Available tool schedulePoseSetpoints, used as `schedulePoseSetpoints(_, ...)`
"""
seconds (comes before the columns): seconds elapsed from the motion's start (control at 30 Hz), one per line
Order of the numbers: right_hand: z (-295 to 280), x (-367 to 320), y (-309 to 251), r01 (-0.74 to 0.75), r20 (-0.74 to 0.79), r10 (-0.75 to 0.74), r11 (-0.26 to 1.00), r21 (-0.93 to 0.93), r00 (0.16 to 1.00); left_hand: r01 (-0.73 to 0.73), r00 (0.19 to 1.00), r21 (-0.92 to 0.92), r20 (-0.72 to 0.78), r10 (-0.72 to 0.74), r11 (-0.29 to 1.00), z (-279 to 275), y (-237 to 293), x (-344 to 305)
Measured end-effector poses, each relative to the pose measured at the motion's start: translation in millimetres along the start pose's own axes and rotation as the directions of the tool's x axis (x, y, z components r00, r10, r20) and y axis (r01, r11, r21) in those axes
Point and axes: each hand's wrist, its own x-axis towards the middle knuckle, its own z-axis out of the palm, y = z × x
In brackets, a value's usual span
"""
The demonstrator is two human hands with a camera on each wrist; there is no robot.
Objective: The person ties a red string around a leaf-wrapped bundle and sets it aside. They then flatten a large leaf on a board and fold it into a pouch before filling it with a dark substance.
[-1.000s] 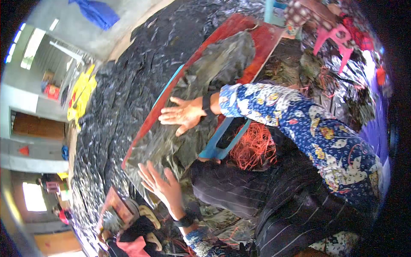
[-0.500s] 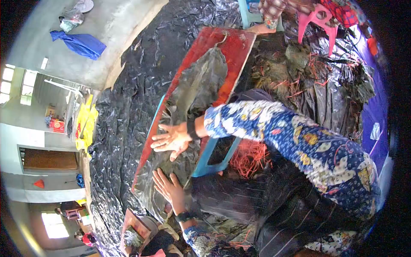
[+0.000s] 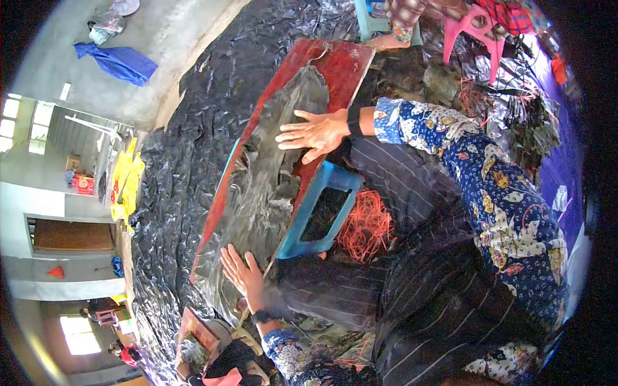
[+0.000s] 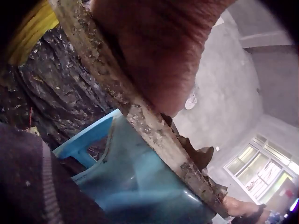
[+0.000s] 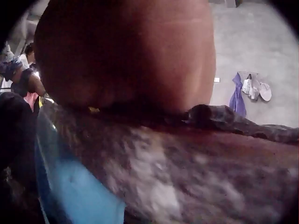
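1. The leaf (image 3: pixel 248 193), dark, thin and crinkled, lies along the red board (image 3: pixel 347 71), reaching from near the far end down past the left hand. The board rests on a blue stool (image 3: pixel 293 248), over ground covered in black sheeting (image 3: pixel 174 186).

2. The right hand (image 3: pixel 320 130) rests palm down on the upper part of the leaf, fingers straight and spread; it clasps nothing. How hard it presses, I cannot tell.

3. The left hand (image 3: pixel 246 276) lies at the lower part, fingers extended, thumb apart, with nothing gripped. Its wrist view shows mostly the heel of the hand over the board's rough edge.

4. Tearing looks the likeliest trouble: should either palm drag outward while the other bears down, the thin, wrinkled sheet could split, probably along a crease.

5. Loose folds show in the middle — pressing over them could set them doubled rather than flat.

6. The board is far longer than the stool top, so heavy weight at one end might tip it and slide the leaf off.

7. Red strands (image 3: pixel 367 225) sit just beside the stool — a trailing sleeve could snag them.
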Motion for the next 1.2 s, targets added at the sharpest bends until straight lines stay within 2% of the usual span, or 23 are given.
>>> schedulePoseSetpoints(0.13,-4,-22,19,-0.025,-0.02,0.025,1.0,-0.002,0.999,-0.009,1.0,-0.007,-0.008,0.009,1.0,0,-2,1)
schedulePoseSetpoints(0.17,-7,-30,22,-0.089,0.024,0.089,0.996,0.003,0.996,-0.009,1.0,-0.011,-0.014,0.009,1.0,0,-1,0)
schedulePoseSetpoints(0.3,-11,-55,35,-0.148,-0.005,0.148,0.989,-0.006,0.989,0.003,1.0,-0.021,-0.014,-0.004,1.0,-1,2,1)
schedulePoseSetpoints(0.47,-25,-78,36,-0.244,0.022,0.243,0.968,0.057,0.97,0.017,1.0,-0.019,-0.01,-0.017,1.0,-2,1,1)
schedulePoseSetpoints(0.6,-41,-84,30,-0.269,0.045,0.268,0.962,0.038,0.962,0.006,1.0,-0.018,-0.013,-0.006,1.0,0,0,2)
schedulePoseSetpoints(0.63,-43,-83,26,-0.259,-0.021,0.263,0.961,0.1,0.965,0.006,1.0,-0.017,-0.011,-0.006,1.0,1,0,2)
schedulePoseSetpoints(0.67,-49,-75,19,-0.261,-0.022,0.264,0.96,0.099,0.964,0.004,1.0,-0.017,-0.011,-0.004,1.0,1,0,1)
schedulePoseSetpoints(0.73,-57,-52,9,-0.135,-0.183,0.16,0.981,0.141,0.97,0.007,1.0,-0.019,-0.002,-0.007,1.0,0,1,1)
schedulePoseSetpoints(0.77,-58,-36,4,-0.082,-0.213,0.111,0.987,0.139,0.971,0.002,1.0,-0.014,-0.003,-0.002,1.0,-1,1,1)
schedulePoseSetpoints(0.87,-46,21,-8,0.114,-0.162,-0.108,0.993,0.029,0.981,-0.007,1.0,-0.015,-0.008,0.007,1.0,-1,1,1)
schedulePoseSetpoints(0.97,-28,71,-26,0.162,-0.035,-0.159,0.984,0.071,0.987,0.012,1.0,-0.011,0.009,-0.011,1.0,-2,2,1)
schedulePoseSetpoints(1.07,-10,97,-27,0.034,0.183,-0.058,0.99,0.134,0.981,0.021,1.0,-0.019,0.018,-0.02,1.0,-5,5,1)
schedulePoseSetpoints(1.2,10,98,4,0.086,0.122,-0.1,0.99,0.112,0.987,0.041,0.998,-0.033,0.051,-0.039,0.999,-8,7,1)
